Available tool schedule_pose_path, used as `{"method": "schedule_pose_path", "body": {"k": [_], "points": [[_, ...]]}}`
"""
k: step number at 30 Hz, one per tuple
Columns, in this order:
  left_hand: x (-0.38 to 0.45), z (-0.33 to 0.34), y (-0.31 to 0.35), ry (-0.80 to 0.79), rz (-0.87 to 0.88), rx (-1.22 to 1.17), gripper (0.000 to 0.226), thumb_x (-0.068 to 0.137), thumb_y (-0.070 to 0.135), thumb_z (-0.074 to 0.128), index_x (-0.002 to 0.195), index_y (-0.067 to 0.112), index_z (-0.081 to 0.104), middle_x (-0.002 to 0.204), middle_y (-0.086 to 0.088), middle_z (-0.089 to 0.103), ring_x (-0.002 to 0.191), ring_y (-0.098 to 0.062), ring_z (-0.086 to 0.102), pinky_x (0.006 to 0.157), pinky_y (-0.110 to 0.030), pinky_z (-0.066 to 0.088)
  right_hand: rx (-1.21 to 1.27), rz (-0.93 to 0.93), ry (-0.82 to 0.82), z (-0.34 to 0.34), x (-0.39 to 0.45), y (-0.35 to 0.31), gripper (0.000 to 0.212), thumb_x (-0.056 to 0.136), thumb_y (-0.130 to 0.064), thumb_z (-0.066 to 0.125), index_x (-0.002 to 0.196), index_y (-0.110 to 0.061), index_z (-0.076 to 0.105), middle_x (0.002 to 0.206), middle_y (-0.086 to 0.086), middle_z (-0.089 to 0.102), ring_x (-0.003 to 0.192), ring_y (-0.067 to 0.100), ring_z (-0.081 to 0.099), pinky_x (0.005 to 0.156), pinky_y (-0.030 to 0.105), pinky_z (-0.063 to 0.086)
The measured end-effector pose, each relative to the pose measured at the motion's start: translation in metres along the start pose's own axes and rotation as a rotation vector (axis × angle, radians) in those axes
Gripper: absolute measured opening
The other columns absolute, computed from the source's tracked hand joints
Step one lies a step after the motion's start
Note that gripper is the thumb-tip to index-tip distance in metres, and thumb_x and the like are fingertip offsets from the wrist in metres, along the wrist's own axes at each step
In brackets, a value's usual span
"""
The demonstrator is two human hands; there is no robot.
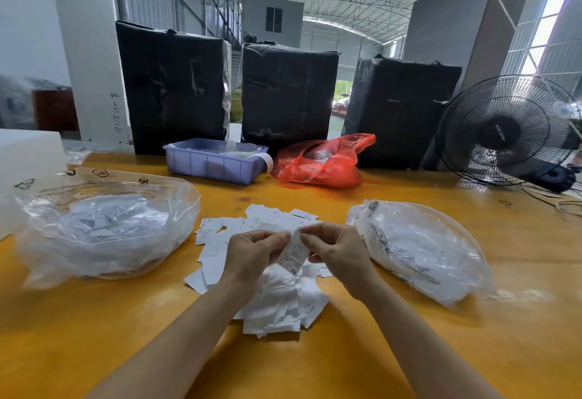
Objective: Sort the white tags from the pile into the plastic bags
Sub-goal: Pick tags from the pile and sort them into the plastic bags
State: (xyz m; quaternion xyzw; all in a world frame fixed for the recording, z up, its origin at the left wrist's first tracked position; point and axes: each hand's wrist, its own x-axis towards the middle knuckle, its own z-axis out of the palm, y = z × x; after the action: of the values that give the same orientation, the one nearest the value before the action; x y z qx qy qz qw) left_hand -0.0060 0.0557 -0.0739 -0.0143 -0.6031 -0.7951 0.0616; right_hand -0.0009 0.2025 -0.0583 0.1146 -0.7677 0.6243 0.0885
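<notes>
Step in hand, by judgement: one tag lifted for reading before bagging. At left of frame, the left plastic bag (104,231) lies open on the tabletop (315,367), tags inside. At centre, the left hand (252,254) and right hand (338,255) hover above the pile (277,301), forearms converging from the lower edge, fingertips of both pinching a single white tag (293,254) printed "XS". At right, the right plastic bag (422,247) lies near. Next move calls for choosing the matching bag and dropping the tag in.

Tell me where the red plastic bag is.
In the head view the red plastic bag lies far across the table, right of the blue bin, before the black bales.
</notes>
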Motion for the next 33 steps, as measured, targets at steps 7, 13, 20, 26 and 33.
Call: {"method": "schedule_pose_path", "body": {"k": [7,13,20,26,33], "points": [[-0.001,0.0,0.003,0.05,0.012,-0.042,0.019,0.081,0.005,0.069,0.063,0.01,0.072,0.065,-0.005,0.071,0.06,-0.015,0.069,0.054,-0.02,0.054,-0.065,-0.04,-0.011,0.002,0.0,0.0,0.019,0.086,-0.008,0.066,0.104,-0.003,0.068,0.089,0.02,0.07,0.069,0.02,0.065,0.063,0.026,0.054],[-0.001,0.0,0.003,0.076,0.021,-0.035,0.013,0.08,0.009,0.071,0.068,0.008,0.072,0.066,-0.007,0.07,0.06,-0.015,0.067,0.053,-0.023,0.051,-0.054,-0.034,-0.036,0.002,-0.002,-0.001,0.011,0.081,-0.01,0.072,0.088,0.0,0.071,0.077,0.017,0.071,0.059,0.014,0.063,0.057,0.022,0.05],[0.0,0.002,0.004,0.016,-0.09,-0.092,0.012,0.082,0.005,0.069,0.07,0.001,0.068,0.065,-0.01,0.069,0.059,-0.017,0.068,0.05,-0.021,0.054,0.218,0.152,0.036,-0.003,0.002,-0.002,0.008,0.078,-0.005,0.073,0.085,-0.005,0.069,0.068,0.006,0.066,0.056,0.012,0.056,0.057,0.022,0.047],[0.004,0.0,0.004,-0.044,-0.198,-0.071,0.019,0.084,0.019,0.069,0.084,0.001,0.067,0.069,-0.012,0.069,0.056,-0.015,0.065,0.049,-0.021,0.051,0.397,0.256,0.101,-0.005,0.004,-0.001,0.005,0.079,0.004,0.068,0.075,0.001,0.066,0.062,0.012,0.065,0.049,0.012,0.061,0.051,0.019,0.052],[0.005,-0.009,0.009,-0.178,-0.251,0.058,0.021,0.064,0.013,0.078,0.075,-0.002,0.07,0.06,-0.013,0.068,0.048,-0.016,0.065,0.044,-0.017,0.05,0.427,0.21,0.185,-0.008,0.004,0.0,0.005,0.078,0.007,0.068,0.078,0.005,0.064,0.057,0.011,0.066,0.049,0.016,0.065,0.05,0.02,0.053]]}}
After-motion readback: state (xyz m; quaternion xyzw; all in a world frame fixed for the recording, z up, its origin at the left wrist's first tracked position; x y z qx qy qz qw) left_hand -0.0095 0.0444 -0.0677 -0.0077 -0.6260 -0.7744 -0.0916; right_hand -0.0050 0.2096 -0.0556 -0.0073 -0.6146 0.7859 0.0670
